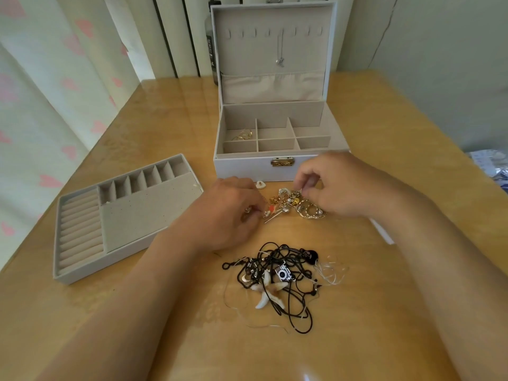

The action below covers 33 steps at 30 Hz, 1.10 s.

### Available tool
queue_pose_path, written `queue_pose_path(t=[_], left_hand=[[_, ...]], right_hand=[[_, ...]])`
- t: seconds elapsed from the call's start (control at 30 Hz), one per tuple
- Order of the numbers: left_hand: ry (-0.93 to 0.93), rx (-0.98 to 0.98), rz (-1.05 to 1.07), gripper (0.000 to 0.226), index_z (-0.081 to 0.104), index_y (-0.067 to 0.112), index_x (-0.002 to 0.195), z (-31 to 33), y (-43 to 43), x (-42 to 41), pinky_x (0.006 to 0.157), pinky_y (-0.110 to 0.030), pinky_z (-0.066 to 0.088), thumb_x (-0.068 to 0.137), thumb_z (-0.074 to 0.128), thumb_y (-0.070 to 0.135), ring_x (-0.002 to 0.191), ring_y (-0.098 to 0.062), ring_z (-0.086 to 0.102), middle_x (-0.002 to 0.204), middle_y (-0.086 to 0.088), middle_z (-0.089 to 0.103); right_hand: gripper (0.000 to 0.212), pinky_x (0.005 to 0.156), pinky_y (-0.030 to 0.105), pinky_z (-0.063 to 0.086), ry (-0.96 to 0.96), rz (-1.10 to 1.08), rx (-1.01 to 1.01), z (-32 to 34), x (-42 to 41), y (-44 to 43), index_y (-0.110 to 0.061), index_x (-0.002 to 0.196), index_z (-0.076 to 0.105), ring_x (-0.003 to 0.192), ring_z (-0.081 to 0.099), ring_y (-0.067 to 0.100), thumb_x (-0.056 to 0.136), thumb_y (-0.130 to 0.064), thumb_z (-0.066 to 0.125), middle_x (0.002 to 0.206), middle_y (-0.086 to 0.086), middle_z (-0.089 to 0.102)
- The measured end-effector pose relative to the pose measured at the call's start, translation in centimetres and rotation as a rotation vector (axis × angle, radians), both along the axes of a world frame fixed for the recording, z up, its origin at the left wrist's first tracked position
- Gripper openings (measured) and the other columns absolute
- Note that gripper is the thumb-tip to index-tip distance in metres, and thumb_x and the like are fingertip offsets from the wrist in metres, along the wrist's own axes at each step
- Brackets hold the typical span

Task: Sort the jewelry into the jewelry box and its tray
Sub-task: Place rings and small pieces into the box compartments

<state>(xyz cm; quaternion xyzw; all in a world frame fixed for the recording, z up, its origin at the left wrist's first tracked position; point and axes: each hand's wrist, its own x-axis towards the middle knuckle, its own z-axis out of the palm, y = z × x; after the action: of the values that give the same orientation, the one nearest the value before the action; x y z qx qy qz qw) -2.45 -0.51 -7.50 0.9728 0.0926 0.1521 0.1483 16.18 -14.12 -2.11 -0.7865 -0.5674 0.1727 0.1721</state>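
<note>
— Where left hand (220, 215) and right hand (335, 185) meet, what's there?
— Jewelry (298, 206), on the counter (384, 270) before the box (239, 166); left fingers (255, 211) pinch a piece (246, 216) at its edge, right fingers (305, 183) one on top

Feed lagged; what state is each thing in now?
jewelry box: lid open, upright
tray: out of box
silver necklace: hung in lid
gold piece: in rear-left compartment
jewelry pile: loose, unsorted
cord necklaces: tangled
left hand: curled at pile, grip unclear
right hand: pinching pile piece
</note>
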Motion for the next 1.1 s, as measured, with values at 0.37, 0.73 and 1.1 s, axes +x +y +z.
queue_pose_path(t=[0.37, 0.73, 1.1], left_hand=[[-0.062, 0.080, 0.011, 0.031, 0.072, 0.018, 0.114, -0.1, -1.6, 0.7, 0.080, -0.047, 0.049, 0.093, 0.059, 0.036, 0.092, -0.022, 0.059, 0.105, -0.001, 0.064], [-0.038, 0.062, -0.003, 0.021, 0.075, 0.018, 0.103, -0.8, -1.8, 1.3, 0.080, -0.048, 0.050, 0.089, 0.060, 0.022, 0.095, -0.024, 0.060, 0.107, -0.001, 0.063], [-0.126, 0.086, 0.017, 0.030, 0.071, 0.016, 0.115, -0.6, -2.5, 1.7, 0.081, -0.048, 0.048, 0.093, 0.062, 0.035, 0.095, -0.024, 0.061, 0.108, -0.002, 0.066]], right_hand=[[0.027, 0.081, 0.035, 0.051, -0.132, 0.023, 0.017, -2.1, 1.0, -2.5, -0.039, 0.111, 0.067, 0.087, 0.051, 0.002, 0.085, -0.040, 0.067, 0.098, -0.018, 0.057], [0.022, 0.070, 0.030, 0.053, -0.125, 0.008, 0.136, -2.4, 0.9, -2.9, -0.030, 0.098, 0.075, 0.069, 0.054, -0.002, 0.085, -0.017, 0.064, 0.078, -0.020, 0.062], [0.016, 0.060, 0.011, 0.044, 0.179, -0.099, 0.384, -2.6, 1.6, -2.9, -0.028, 0.091, 0.076, 0.069, 0.062, 0.001, 0.089, -0.014, 0.068, 0.076, -0.014, 0.070]])
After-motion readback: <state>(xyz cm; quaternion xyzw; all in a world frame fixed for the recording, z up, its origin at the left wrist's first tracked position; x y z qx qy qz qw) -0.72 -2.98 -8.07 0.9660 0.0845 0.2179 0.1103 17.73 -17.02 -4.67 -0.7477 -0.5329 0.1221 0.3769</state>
